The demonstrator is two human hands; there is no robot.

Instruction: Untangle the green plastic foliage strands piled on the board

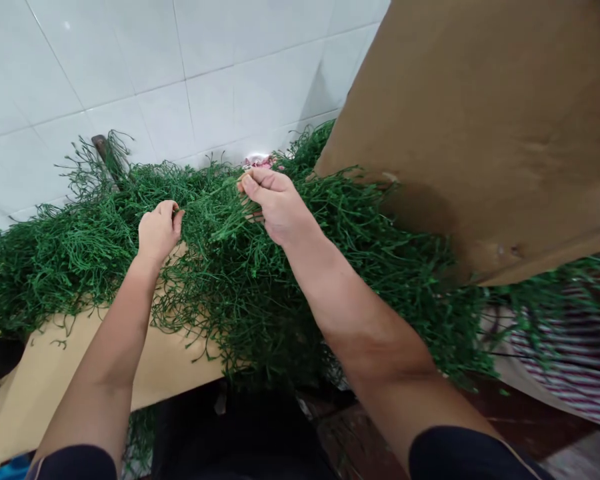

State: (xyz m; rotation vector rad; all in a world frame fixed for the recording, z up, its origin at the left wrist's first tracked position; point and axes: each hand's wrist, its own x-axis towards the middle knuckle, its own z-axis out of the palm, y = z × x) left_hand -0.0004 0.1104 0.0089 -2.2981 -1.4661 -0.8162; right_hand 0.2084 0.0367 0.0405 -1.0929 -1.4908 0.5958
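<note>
My right hand (273, 200) pinches a small bunch of thin green stems (229, 223), which look like artificial foliage, between thumb and fingers. Further left, my left hand (159, 230) is closed in a pinch. A pale thin strand runs from the right fingertips toward it; its end at the left fingers is hard to make out. Beneath and around both hands spreads a large tangled heap of the same green stems (90, 240), with small bud-like tips. Part of the heap lies on a tan cardboard sheet (175, 363).
A big brown cardboard panel (480, 133) leans at the right. White wall tiles (130, 60) rise behind the heap. A dark stick-like piece (106, 160) pokes up at the back left. Striped cloth (570, 360) shows at the lower right, near a person's leg.
</note>
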